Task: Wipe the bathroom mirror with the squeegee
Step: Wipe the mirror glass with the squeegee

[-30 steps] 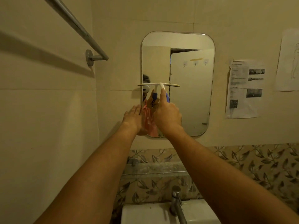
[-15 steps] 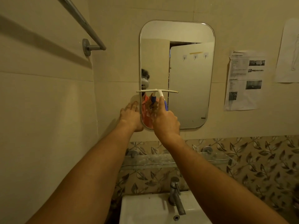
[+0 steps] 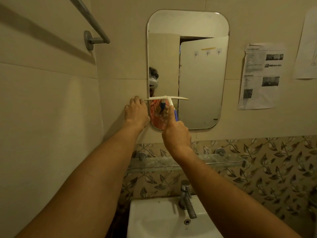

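Here, in the head view, the right hand (image 3: 176, 133) grips the squeegee (image 3: 167, 99) by its handle, with the blade level across the lower left of the mirror (image 3: 202, 83). The left hand (image 3: 136, 112) rests with straight fingers on the wall just left of the mirror. The stroke likely goes best with even pressure, the blade kept level and drawn straight down.

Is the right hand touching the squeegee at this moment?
Touching. The head view shows the right hand gripping the squeegee, curled round its blue handle just below the white blade.
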